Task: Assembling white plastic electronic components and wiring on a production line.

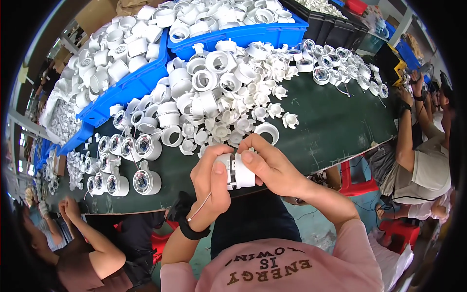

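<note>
Both hands meet above the near edge of the green table (335,114). The left hand (210,177), fingers curled, clasps one side of a white cylindrical housing (242,176); the right hand (272,168), thumb and fingers closed around it, clasps the other. A thin wire (200,208) crosses the left wrist. Round lens units (145,182) stand toward the left end; petal-shaped parts (291,120) lie mid-table; a blue bin (272,35) occupies the far side.
</note>
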### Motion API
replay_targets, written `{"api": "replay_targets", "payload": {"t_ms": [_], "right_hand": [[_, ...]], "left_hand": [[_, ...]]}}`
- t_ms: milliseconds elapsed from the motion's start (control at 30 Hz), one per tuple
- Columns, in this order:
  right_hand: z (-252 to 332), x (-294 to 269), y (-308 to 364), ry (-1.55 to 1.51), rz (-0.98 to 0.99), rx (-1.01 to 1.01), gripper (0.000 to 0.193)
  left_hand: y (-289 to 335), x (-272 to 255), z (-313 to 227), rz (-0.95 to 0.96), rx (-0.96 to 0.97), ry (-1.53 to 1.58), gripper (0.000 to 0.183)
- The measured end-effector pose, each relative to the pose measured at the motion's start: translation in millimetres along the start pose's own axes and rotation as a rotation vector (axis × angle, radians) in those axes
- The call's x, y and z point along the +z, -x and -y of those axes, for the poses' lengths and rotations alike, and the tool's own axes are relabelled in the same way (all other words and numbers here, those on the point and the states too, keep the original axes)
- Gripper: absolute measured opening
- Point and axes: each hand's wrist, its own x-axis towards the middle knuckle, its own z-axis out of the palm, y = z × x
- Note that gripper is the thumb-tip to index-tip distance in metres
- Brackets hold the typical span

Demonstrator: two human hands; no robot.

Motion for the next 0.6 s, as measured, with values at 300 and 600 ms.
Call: {"api": "replay_targets", "payload": {"t_ms": [300,600], "right_hand": [[2,5,3,-0.060,-0.027,0.003,0.032],[-2,12,5,0.168,-0.137,-0.244,0.032]], "left_hand": [[1,6,-7,-0.023,0.038,-0.008,0.035],[8,10,-9,-0.034,0.051,-0.041,0.038]]}}
